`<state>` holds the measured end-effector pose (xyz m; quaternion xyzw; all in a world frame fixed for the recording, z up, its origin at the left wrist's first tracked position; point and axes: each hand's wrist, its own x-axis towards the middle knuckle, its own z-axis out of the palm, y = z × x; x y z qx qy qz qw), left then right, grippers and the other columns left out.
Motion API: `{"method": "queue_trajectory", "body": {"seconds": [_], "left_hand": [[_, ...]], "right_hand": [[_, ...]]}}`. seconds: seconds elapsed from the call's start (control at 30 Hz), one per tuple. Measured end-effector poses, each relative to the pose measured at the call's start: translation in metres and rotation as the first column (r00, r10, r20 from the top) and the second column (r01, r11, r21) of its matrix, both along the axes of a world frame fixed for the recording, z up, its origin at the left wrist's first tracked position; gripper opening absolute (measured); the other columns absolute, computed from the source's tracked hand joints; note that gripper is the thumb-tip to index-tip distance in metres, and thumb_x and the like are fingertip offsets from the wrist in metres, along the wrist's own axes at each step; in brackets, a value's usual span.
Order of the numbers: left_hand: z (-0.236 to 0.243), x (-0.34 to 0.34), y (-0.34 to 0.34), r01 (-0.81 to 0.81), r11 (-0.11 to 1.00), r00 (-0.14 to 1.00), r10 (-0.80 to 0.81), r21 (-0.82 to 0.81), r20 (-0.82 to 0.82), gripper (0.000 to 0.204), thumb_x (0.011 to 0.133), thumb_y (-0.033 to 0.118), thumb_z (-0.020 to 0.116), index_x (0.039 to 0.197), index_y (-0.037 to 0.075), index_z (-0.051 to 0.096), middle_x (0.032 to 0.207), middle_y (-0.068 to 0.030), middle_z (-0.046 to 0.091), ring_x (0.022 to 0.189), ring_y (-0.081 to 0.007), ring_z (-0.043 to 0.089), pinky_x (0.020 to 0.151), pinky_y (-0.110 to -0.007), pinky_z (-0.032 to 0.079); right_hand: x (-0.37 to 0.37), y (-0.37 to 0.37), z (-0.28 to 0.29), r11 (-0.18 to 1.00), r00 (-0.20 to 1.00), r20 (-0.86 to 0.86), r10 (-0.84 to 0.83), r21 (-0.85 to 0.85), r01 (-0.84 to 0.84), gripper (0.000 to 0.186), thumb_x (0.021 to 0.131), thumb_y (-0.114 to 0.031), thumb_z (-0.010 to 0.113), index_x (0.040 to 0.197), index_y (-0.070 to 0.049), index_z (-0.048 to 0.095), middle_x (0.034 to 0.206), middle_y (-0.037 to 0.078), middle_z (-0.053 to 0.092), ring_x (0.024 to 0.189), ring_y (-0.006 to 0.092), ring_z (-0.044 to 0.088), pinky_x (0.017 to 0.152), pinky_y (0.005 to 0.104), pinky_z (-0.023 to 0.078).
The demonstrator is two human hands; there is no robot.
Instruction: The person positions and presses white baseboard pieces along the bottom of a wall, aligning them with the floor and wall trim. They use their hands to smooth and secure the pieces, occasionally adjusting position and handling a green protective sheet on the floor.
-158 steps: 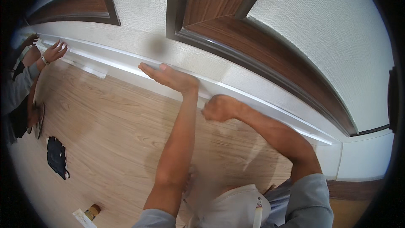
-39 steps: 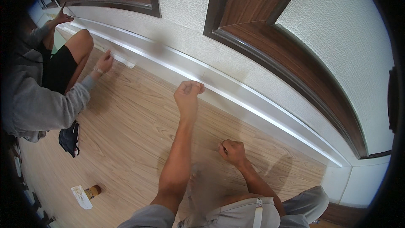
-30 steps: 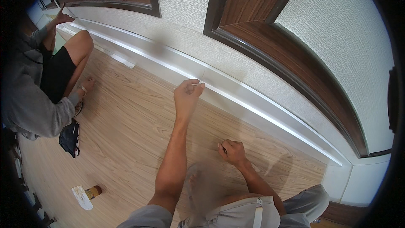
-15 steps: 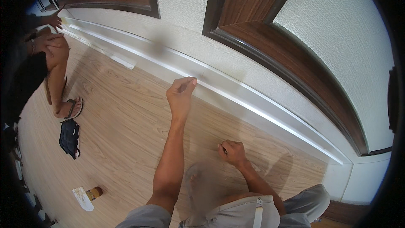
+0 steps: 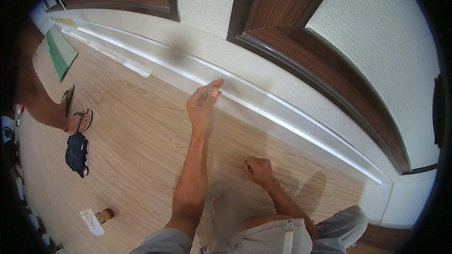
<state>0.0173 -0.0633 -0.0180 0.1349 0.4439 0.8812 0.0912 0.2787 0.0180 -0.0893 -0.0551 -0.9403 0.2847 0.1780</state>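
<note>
left hand (image 5: 203, 106) raised, right hand (image 5: 257, 171) fisted

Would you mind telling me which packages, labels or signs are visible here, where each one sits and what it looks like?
Small bottle: lies on the wooden floor at lower left, brownish, with a white paper sheet beside it.
Green flat panel: lies on the floor at upper left near the white baseboard, rectangular.
No signs or screens show.
</note>
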Motion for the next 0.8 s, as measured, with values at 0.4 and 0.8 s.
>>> {"method": "queue_trajectory", "body": {"seconds": [0.4, 0.8], "left_hand": [[0.003, -0.005, 0.003, -0.185, 0.684, 0.964, -0.014, -0.706, -0.267, 0.018, 0.09, 0.009, 0.079, 0.102, -0.002, 0.07, 0.079, -0.0094, 0.067, 0.077, -0.0172, 0.066, 0.07, -0.032, 0.053], [0.022, -0.009, -0.011, 0.148, 0.862, 0.988, -0.149, -0.484, 0.037, 0.008, 0.089, 0.006, 0.081, 0.093, 0.002, 0.075, 0.082, -0.0043, 0.069, 0.069, -0.0136, 0.06, 0.063, -0.029, 0.049]], "right_hand": [[0.0, 0.0, 0.0, 1.0, 1.0, 0.027, -0.004, 0.025, 0.004, 0.024, 0.093, -0.015, 0.072, 0.075, -0.008, 0.057, 0.066, 0.009, 0.059, 0.051, 0.0288, 0.061, 0.048, 0.0408, 0.049], [-0.002, 0.0, -0.002, 1.0, 1.0, -0.002, 0.005, 0.001, -0.005, 0.024, 0.092, -0.015, 0.074, 0.074, -0.008, 0.059, 0.066, 0.008, 0.061, 0.052, 0.0282, 0.062, 0.048, 0.0393, 0.05]]}}
